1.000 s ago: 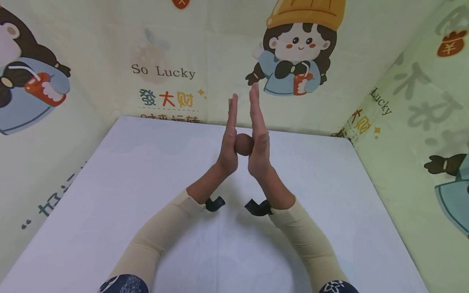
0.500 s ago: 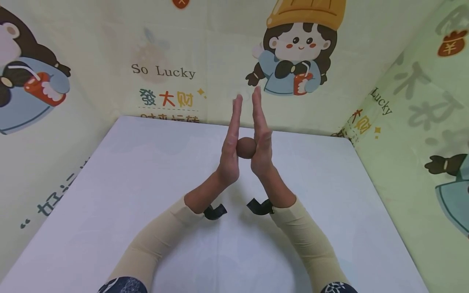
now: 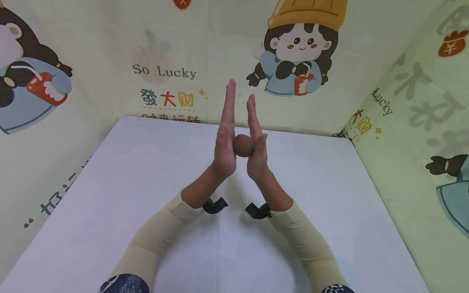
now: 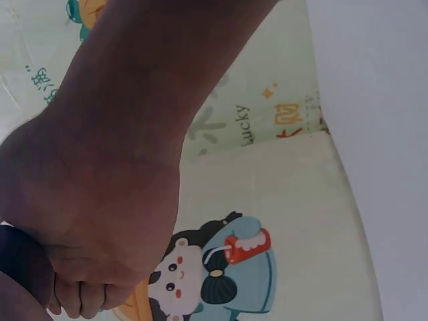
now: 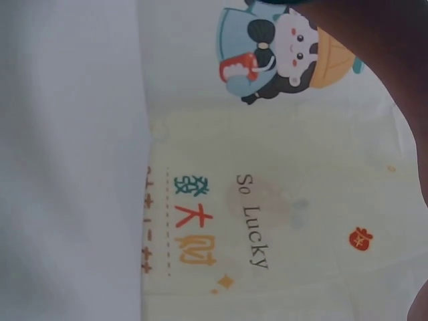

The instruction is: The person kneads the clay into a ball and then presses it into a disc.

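A smooth brown ball [image 3: 243,145], perhaps clay, sits between my two palms above the table in the head view. My left hand [image 3: 225,150] touches its left side, fingers straight and pointing away from me. Against the ball's right side lies my right hand [image 3: 258,156], also straight-fingered, its fingertips a little nearer to me than the left ones. In the left wrist view, the ball [image 4: 23,267] shows as a dark curve at the lower left edge, beside a large shadowed hand. The right wrist view has only dark skin at its right edge; the ball is out of sight there.
A white table [image 3: 176,162] lies below both hands. Behind it stands a pale printed backdrop [image 3: 220,49] with cartoon figures and lettering, which continues along both sides. Black curved pieces [image 3: 215,205] stick out from both wrists.
My left hand has slid forward past the right, while the right hand has drawn back slightly. The ball stays between the palms, having shifted a little right, then back left.
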`<state>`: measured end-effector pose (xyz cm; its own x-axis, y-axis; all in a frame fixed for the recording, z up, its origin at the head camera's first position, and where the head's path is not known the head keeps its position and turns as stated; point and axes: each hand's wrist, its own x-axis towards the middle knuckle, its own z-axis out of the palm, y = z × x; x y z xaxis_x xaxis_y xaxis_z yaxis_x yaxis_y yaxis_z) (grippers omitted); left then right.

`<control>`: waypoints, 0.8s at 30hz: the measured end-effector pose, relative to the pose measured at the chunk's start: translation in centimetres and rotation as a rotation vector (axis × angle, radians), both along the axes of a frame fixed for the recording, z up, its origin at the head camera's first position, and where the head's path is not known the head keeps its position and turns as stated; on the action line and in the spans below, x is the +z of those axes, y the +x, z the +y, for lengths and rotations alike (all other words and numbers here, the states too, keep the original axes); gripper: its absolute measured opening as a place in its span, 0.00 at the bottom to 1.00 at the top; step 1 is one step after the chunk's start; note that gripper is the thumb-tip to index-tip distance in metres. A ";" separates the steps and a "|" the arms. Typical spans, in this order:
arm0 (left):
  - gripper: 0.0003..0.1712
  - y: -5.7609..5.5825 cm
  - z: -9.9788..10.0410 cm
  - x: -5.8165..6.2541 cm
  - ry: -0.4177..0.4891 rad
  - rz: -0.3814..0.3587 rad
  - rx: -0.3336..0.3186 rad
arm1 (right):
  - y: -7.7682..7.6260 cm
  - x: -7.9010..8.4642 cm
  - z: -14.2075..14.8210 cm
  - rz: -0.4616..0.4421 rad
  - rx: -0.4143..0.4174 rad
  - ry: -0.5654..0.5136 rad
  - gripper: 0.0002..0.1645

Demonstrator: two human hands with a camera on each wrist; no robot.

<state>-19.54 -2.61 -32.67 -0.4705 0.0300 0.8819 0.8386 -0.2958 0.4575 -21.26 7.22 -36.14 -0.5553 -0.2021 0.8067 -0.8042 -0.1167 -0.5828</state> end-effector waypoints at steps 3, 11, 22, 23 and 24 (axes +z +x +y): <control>0.54 -0.7 -0.2 0.3 0.013 0.007 0.020 | 0.1 -0.1 -0.2 -0.005 0.000 0.005 0.56; 0.52 -2.2 -0.8 0.9 0.065 0.025 0.076 | 0.6 -0.6 -0.5 0.026 -0.018 0.030 0.57; 0.43 -4.5 -1.8 -0.1 0.079 -0.022 0.137 | 1.4 -1.0 -1.1 0.054 -0.014 0.045 0.56; 0.43 -4.8 -1.9 -0.3 0.077 -0.031 0.140 | 1.5 -1.0 -1.1 0.058 -0.017 0.046 0.56; 0.43 -5.0 -2.0 -0.5 0.073 -0.043 0.139 | 1.5 -1.0 -1.1 0.061 -0.019 0.048 0.56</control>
<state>-24.52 -4.56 -33.15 -0.5034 -0.1013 0.8581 0.8536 -0.2123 0.4757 -19.72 6.10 -37.10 -0.5094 -0.2306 0.8290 -0.8403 -0.0741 -0.5370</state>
